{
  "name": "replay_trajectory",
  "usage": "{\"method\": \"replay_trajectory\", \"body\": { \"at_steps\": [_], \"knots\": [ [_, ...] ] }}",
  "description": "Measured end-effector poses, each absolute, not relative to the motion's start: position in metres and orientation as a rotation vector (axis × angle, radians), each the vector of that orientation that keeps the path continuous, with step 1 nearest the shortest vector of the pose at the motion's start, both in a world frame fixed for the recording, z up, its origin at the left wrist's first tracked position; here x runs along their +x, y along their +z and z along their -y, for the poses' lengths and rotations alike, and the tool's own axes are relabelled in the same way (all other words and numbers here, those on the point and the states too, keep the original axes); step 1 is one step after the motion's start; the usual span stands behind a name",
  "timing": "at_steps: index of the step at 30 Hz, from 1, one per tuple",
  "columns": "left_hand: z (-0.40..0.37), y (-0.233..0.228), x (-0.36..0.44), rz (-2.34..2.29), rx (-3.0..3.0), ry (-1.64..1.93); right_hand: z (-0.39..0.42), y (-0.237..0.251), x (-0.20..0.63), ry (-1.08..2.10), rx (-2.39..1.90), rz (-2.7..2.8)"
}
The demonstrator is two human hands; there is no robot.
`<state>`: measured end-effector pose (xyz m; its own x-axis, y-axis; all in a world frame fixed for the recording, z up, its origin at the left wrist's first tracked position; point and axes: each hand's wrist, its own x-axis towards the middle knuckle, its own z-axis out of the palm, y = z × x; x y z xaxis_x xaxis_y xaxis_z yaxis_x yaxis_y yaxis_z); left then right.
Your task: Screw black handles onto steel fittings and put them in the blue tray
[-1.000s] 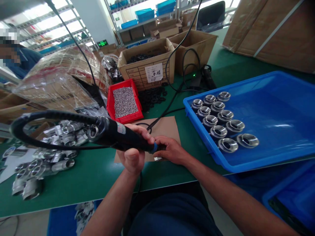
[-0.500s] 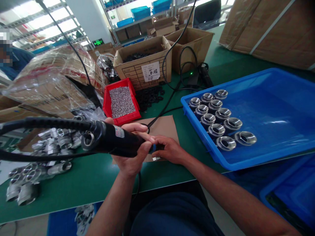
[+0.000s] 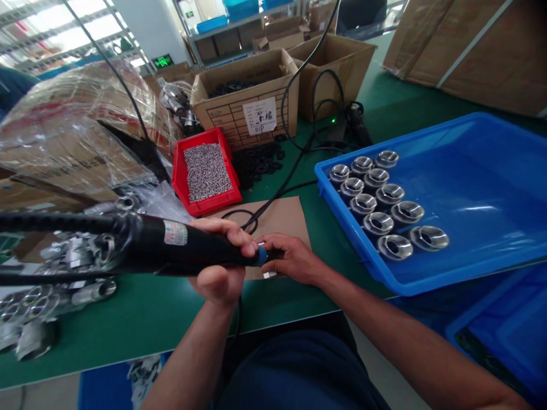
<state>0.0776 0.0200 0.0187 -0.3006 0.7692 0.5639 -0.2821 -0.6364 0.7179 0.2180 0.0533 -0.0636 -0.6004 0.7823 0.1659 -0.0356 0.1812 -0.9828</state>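
My left hand (image 3: 224, 259) is wrapped round a black corded electric screwdriver (image 3: 154, 246), which lies nearly level with its blue-collared tip (image 3: 261, 255) pointing right. At that tip, my right hand (image 3: 293, 259) is closed on a small part, mostly hidden by the fingers; a pale metal piece of it (image 3: 270, 274) shows below them. Both hands are over a brown cardboard sheet (image 3: 294, 219) on the green table. Beyond the sheet stands a red bin (image 3: 182, 176) of small shiny metal pieces, with loose black parts (image 3: 258, 165) beside it.
A blue tray (image 3: 478, 210) at the right holds several metal fittings (image 3: 395, 246) in rows. More fittings (image 3: 38, 304) are piled at the left. Cardboard boxes (image 3: 231, 122) stand at the back, and black cables (image 3: 284, 191) cross the table.
The screwdriver has shifted slightly left and its body has swung more level. My left thumb has moved down off the tip end. The right hand stays nearly in place.
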Motion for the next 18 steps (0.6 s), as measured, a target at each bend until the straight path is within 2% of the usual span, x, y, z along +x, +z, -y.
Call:
{"method": "replay_trajectory", "body": {
  "at_steps": [18],
  "knots": [
    [-0.021, 0.02, 0.088, -0.795, 1.229, 2.047, -0.053, -0.064, 0.219, 1.51, -0.742, 1.731]
  ]
}}
